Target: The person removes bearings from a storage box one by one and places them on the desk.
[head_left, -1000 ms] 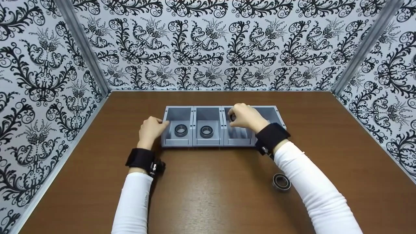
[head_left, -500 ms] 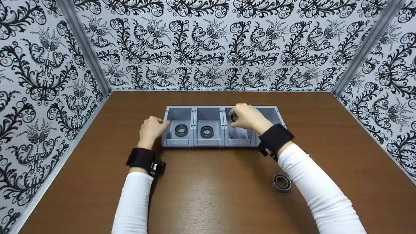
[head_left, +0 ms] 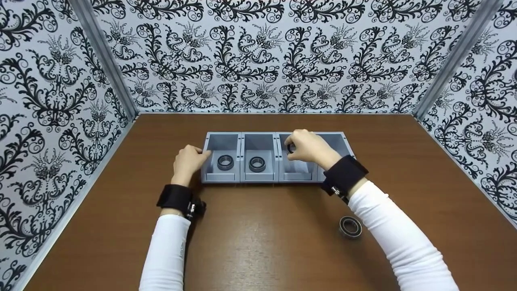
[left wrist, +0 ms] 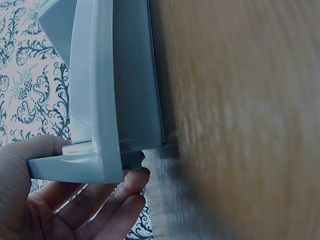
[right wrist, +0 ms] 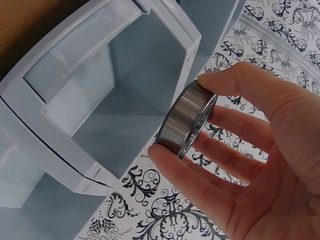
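Note:
A grey row of four open bins [head_left: 278,178] stands in the middle of the brown table. My left hand [head_left: 193,157] grips the row's left end; the left wrist view shows its thumb on the rim and its fingers [left wrist: 131,179] curled round the corner of the bin [left wrist: 100,100]. My right hand [head_left: 309,146] pinches a steel bearing [head_left: 290,148] on edge between thumb and fingers, above the third bin [right wrist: 105,110]; the bearing [right wrist: 187,120] hangs clear of the bin walls. The first bin holds one bearing [head_left: 225,162], and the second holds another [head_left: 257,163].
A loose bearing [head_left: 350,226] lies on the table near my right forearm. Patterned walls enclose the table on the left, back and right. The fourth bin [head_left: 341,142] is mostly hidden behind my right hand.
My right hand with the bearing has drifted slightly right and down over the third bin. The left hand and the bins have not moved.

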Motion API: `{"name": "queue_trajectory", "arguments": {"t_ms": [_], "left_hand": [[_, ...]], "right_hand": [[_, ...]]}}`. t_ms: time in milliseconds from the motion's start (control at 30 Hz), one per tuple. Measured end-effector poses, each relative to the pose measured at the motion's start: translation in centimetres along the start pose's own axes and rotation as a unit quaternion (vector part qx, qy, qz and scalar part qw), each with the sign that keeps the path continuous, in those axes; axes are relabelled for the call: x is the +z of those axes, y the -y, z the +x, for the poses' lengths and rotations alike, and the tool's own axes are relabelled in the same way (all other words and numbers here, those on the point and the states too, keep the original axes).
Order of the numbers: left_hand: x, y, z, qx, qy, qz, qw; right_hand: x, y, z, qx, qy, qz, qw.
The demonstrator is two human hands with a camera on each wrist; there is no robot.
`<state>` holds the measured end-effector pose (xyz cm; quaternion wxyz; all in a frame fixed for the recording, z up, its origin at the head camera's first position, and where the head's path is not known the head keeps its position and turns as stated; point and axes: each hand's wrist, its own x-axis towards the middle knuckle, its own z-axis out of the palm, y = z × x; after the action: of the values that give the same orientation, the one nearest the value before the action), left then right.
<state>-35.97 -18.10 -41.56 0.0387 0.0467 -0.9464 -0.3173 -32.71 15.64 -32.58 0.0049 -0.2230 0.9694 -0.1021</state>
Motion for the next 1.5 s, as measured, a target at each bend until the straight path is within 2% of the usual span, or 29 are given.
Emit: {"name": "queue_trajectory", "arguments": {"t_ms": [833, 1500], "left_hand": [[0.1, 0.0, 0.1, -0.006, 0.006, 0.003, 1.0000], [-0.1, 0.0, 0.1, -0.006, 0.007, 0.002, 1.0000]], "right_hand": [[-0.1, 0.5, -1.6, -0.013, -0.014, -0.006, 1.000], [-0.5, 1.2, -3.0, -0.027, 0.005, -0.002, 1.000]]}}
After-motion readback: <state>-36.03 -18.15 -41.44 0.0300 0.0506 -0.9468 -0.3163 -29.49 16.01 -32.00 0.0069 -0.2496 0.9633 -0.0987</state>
